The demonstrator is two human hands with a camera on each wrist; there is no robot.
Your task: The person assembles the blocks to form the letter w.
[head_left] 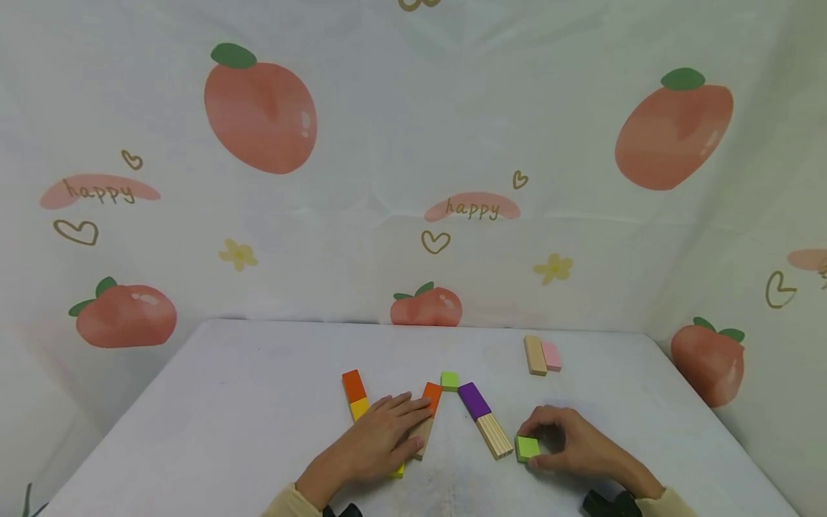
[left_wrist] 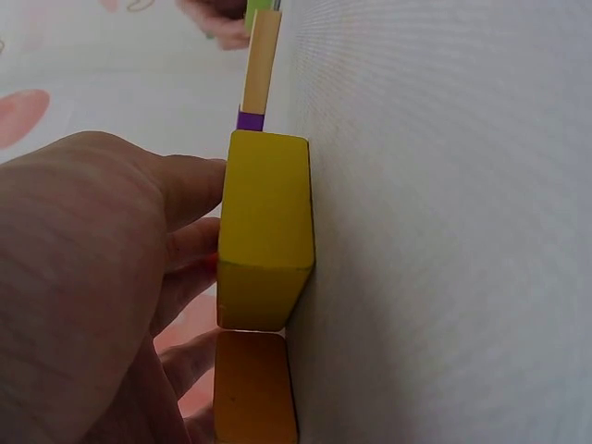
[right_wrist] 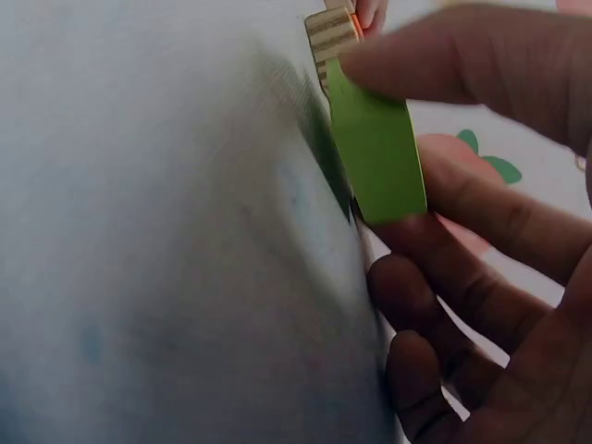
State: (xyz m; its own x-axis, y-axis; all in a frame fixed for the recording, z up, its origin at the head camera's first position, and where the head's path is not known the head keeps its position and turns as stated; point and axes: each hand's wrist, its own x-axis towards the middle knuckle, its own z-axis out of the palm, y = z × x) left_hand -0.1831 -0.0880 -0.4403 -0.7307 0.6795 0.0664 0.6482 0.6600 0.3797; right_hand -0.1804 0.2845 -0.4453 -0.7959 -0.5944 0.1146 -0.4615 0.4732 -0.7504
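Beside the striped block (head_left: 494,436), a green block (head_left: 527,448) in my pinch

On the white table (head_left: 258,388), right of the striped block, my right hand (head_left: 575,441) holds the green block between curled finger and thumb, parted only by the block's width. Whether it touches the striped one, I cannot tell. To do this well, I should keep the pinch light, keep the block level, and let no fingertip nudge its neighbour. My left hand (head_left: 381,438) lies over other blocks, fingers long and slightly spread; whether it presses on them, I cannot tell.

By count, green makes two, with the far green block (head_left: 449,381) between the middle orange block (head_left: 431,393) and the purple block (head_left: 474,401). Orange makes two with the left orange block (head_left: 354,386). I count two plain wooden blocks (head_left: 535,355), one purple, one striped and one pink block (head_left: 551,357). Yellow shows either side of my left hand, so at least one.
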